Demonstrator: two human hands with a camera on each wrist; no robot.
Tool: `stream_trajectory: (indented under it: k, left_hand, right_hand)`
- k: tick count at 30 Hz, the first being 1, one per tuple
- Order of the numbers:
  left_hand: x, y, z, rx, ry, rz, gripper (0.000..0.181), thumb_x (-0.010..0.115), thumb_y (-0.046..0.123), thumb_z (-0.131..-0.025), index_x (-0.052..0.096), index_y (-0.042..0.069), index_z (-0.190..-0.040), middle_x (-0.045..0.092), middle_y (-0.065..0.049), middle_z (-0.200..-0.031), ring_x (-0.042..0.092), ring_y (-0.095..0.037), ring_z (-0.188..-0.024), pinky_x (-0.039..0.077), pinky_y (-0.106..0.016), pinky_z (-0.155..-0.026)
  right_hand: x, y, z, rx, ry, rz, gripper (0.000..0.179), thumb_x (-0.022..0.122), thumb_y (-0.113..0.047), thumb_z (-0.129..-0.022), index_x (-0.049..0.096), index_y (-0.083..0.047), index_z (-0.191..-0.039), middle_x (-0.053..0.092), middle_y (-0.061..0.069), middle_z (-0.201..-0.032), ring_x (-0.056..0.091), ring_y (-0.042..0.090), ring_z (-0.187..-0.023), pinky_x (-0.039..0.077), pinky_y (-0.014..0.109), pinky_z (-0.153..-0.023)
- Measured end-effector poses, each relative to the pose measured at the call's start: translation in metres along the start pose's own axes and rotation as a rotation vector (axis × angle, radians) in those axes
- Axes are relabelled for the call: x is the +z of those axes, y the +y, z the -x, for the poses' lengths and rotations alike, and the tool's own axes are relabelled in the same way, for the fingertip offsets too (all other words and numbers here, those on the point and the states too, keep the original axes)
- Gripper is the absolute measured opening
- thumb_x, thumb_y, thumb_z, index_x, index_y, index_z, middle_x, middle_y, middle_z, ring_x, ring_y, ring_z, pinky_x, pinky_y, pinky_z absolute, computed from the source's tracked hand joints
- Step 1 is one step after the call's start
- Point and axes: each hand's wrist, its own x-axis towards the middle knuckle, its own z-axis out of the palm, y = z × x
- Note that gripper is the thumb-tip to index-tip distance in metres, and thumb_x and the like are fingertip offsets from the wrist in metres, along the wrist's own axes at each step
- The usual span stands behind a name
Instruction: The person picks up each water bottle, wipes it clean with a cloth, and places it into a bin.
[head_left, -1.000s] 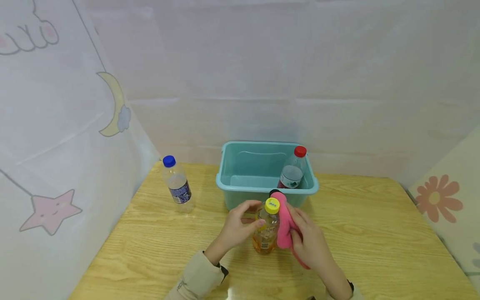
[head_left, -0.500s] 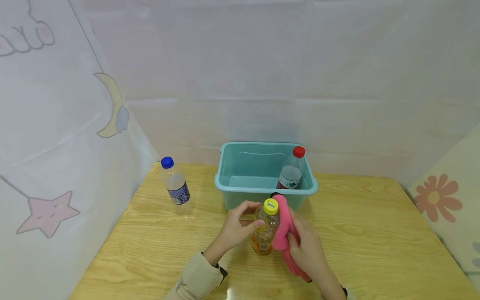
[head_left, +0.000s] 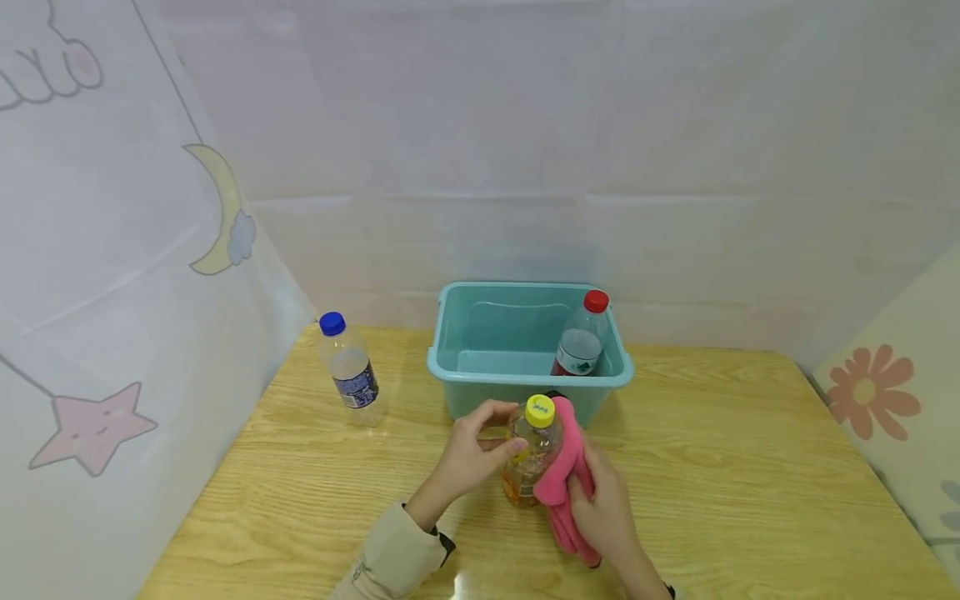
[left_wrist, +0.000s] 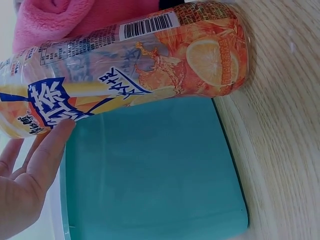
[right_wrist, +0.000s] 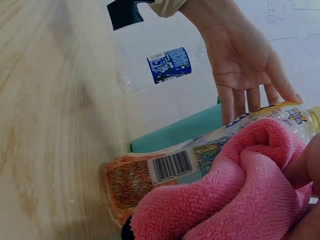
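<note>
A clear tea bottle point(head_left: 521, 485) with a yellow cap and an orange-and-yellow label stands upright on the table, in front of the bin. My left hand point(head_left: 467, 457) holds its upper part from the left, thumb on the near side and fingers behind. In the left wrist view the bottle point(left_wrist: 145, 62) shows a barcode and a lemon slice on its label. My right hand point(head_left: 606, 508) grips a folded pink towel point(head_left: 567, 454) against the bottle's right side. The towel point(right_wrist: 220, 200) covers part of the label in the right wrist view, and one end hangs below the hand.
A light blue bin point(head_left: 525, 381) stands behind the bottle near the table's back edge. Inside it on the right is a red-capped bottle point(head_left: 580, 343). To the left a blue-capped bottle point(head_left: 352, 375) stands on the wooden table point(head_left: 750, 475). White printed curtains surround the table.
The right hand and towel have shifted slightly left and down along the bottle, and the towel's lower end hangs lower. The left hand and the bottle stay nearly in place.
</note>
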Motion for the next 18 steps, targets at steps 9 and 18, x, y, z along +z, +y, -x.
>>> stream_trajectory:
  k: [9,18]
  left_hand:
    - [0.001,0.0,-0.001,0.02,-0.002,0.04,0.038,0.064,0.0,-0.083,0.049,-0.011,-0.116,0.052,-0.03,-0.111,0.05,-0.045,-0.105,0.052,-0.043,-0.078]
    - [0.001,-0.003,-0.001,0.019,-0.001,0.03,0.039,0.064,0.001,-0.083,0.048,-0.013,-0.116,0.051,-0.03,-0.113,0.049,-0.044,-0.106,0.052,-0.035,-0.078]
  right_hand:
    - [0.01,0.01,0.006,0.107,-0.025,-0.029,0.061,0.051,0.022,-0.073,0.042,0.006,-0.131,0.054,0.023,-0.119,0.053,0.034,-0.108,0.047,0.046,-0.084]
    - [0.016,0.016,0.01,0.095,-0.028,-0.012,0.058,0.052,0.022,-0.073,0.046,0.006,-0.128,0.057,0.023,-0.115,0.055,0.035,-0.104,0.048,0.048,-0.082]
